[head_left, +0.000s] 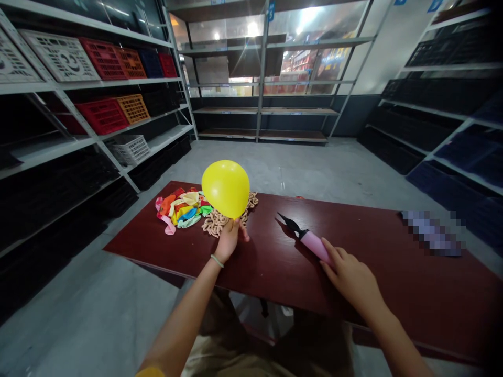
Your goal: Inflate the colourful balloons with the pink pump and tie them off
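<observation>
A round yellow balloon [225, 189], blown up, rises from my left hand [228, 242], which pinches its neck just above the dark red tabletop [271, 262]. Behind that hand lie a heap of limp multicoloured balloons [181, 210] and a lumpy tan coil [220, 223], perhaps a knotted balloon strand. A pink hand pump [312, 243] with a black nozzle lies on the table, pointing away from me. My right hand [349, 277] curls over the pump's near end, hiding it.
Metal shelving with red, orange and white plastic crates [104, 59] lines the left side. Dark bins fill the shelves on the right [432, 99]. Bare wooden shelves stand ahead. A pixelated object [432, 233] lies at the table's right end. Grey floor surrounds the table.
</observation>
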The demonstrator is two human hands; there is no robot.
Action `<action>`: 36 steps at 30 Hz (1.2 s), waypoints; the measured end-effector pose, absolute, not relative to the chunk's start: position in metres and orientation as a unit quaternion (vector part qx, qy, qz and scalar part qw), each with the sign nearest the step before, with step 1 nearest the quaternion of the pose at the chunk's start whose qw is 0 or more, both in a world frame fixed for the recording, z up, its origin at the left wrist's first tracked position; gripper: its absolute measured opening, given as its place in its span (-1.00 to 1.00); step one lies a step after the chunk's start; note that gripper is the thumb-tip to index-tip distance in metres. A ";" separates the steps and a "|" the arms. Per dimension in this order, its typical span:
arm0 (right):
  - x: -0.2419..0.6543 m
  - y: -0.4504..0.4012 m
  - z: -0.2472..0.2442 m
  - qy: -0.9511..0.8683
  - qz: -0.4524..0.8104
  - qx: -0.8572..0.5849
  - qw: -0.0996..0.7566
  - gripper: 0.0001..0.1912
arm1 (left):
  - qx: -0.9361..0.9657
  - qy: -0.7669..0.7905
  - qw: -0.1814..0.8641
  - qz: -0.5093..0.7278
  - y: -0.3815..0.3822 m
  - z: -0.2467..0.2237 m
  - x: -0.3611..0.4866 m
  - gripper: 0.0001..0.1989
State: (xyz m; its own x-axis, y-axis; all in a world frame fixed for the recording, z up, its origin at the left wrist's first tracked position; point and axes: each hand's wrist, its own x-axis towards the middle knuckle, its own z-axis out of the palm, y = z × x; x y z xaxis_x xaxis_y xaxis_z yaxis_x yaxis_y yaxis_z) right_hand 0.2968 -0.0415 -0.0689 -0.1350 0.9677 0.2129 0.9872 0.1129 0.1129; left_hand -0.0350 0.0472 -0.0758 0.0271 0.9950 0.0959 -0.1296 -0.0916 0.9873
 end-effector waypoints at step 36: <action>0.155 0.040 -0.043 -0.911 -0.137 -0.348 0.172 -0.51 | 0.697 0.448 0.434 0.354 0.031 -0.066 -0.039 -0.79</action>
State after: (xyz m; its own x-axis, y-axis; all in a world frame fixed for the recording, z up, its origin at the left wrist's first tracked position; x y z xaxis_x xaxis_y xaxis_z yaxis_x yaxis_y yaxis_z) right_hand 0.1550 0.0396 -0.0427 -0.6988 0.5872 0.4085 0.6815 0.7201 0.1307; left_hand -0.0394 0.0308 -0.0662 0.3482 0.9316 0.1040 0.3170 -0.2214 0.9222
